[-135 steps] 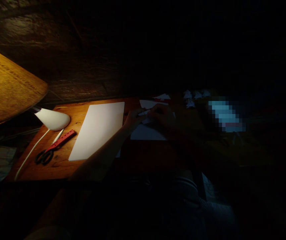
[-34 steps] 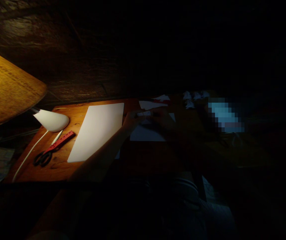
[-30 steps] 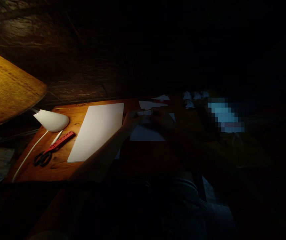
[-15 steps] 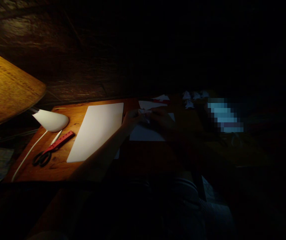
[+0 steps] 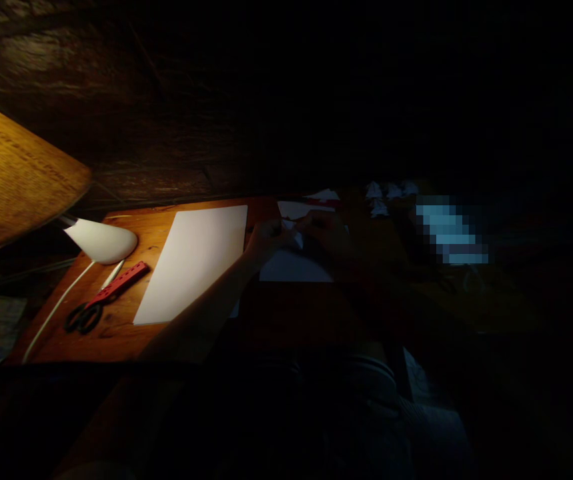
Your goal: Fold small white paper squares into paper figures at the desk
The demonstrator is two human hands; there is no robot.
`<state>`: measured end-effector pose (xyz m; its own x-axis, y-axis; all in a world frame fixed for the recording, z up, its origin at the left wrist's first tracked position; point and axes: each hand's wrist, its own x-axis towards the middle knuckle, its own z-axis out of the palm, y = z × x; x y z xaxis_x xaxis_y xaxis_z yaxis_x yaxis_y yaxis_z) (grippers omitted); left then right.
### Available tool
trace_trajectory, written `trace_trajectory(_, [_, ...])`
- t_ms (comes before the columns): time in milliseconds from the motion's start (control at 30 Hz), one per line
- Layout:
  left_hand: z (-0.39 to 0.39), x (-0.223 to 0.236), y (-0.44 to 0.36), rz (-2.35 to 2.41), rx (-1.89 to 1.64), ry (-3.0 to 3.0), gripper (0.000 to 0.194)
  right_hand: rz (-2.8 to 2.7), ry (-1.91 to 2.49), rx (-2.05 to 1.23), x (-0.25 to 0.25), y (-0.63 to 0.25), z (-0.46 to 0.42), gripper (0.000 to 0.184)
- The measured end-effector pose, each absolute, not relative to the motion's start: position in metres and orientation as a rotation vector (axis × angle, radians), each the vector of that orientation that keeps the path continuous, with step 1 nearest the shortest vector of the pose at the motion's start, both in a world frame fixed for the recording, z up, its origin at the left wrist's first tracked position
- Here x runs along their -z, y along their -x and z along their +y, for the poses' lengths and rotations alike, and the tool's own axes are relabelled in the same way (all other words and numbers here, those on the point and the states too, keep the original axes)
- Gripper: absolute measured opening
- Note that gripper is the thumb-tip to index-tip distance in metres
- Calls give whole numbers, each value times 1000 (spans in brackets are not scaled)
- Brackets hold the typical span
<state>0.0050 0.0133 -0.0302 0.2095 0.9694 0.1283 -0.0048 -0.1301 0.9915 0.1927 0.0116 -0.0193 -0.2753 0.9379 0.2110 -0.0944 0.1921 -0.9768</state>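
Observation:
The scene is very dark. My left hand point(image 5: 265, 238) and my right hand point(image 5: 327, 235) meet over a white sheet point(image 5: 291, 267) on the wooden table point(image 5: 121, 337). Between their fingertips sits a small piece of white paper point(image 5: 293, 235), and both hands are pinched closed on it. My left forearm runs down and left, across the corner of a larger white sheet point(image 5: 193, 260). My right hand lies mostly in shadow.
A white desk lamp point(image 5: 100, 241) with its cord stands at the left, beside a red ruler point(image 5: 120, 283) and black-handled scissors point(image 5: 82, 316). More paper pieces point(image 5: 306, 207) and crumpled white scraps point(image 5: 383, 195) lie behind the hands. A woven hat brim point(image 5: 11, 180) fills the far left.
The hands have drawn closer together on the small paper piece, and it has shifted slightly between the fingers. Everything else on the table stays put.

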Motion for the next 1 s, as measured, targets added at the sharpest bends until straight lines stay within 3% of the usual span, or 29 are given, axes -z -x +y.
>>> trace_trajectory(367, [16,39,0,1007,-1081,-1528,15,-1527,852,-1277,20,-188,10,33])
trace_trajectory(800, [13,36,-1,1037,-1049,-1599,21,-1508,774,-1332,21,-190,11,38])
trace_trajectory(1000, [12,32,-2,1063,-1066,-1543,14,-1478,822,-1329,20,-188,10,39])
